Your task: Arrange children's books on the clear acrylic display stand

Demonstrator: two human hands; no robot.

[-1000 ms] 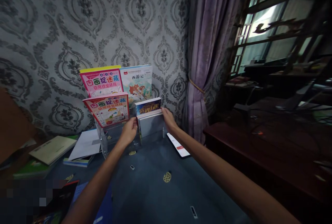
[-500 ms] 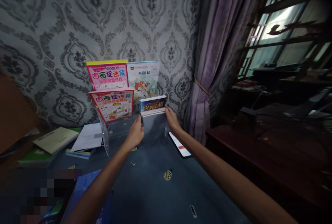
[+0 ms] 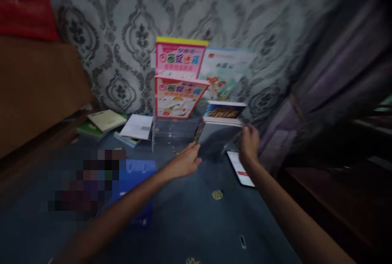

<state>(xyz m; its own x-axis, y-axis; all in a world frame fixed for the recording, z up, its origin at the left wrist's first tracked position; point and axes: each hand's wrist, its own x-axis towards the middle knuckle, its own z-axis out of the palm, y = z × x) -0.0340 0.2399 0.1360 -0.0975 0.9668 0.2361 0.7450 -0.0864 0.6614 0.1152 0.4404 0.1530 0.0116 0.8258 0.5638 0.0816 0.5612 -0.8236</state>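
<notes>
On the lower front of a clear display stand (image 3: 171,127) stands a small stack of books, the rear one with a dark blue cover and gold lettering (image 3: 225,111), the front one with a plain greyish face (image 3: 216,135). At the stack's lower left corner is my left hand (image 3: 185,161), thumb apart from the fingers, open. By the right edge is my right hand (image 3: 249,143), its fingers bent but loosely apart; blur hides whether it touches. Left of the stack leans a red-bordered picture book (image 3: 177,100), with a pink one (image 3: 180,58) and a pale illustrated book (image 3: 223,72) behind.
A phone with a lit screen (image 3: 240,170) lies below my right hand. To the left are a white book (image 3: 136,126), a cream book (image 3: 106,120) and a blue folder-like item (image 3: 137,198). A brown box (image 3: 36,92) stands far left; a curtain (image 3: 324,68) hangs right.
My view has turned left, so the stand appears further right. Both hands have loosened from the sides of the book stack, the left one dropping lower. The stack stays on the stand.
</notes>
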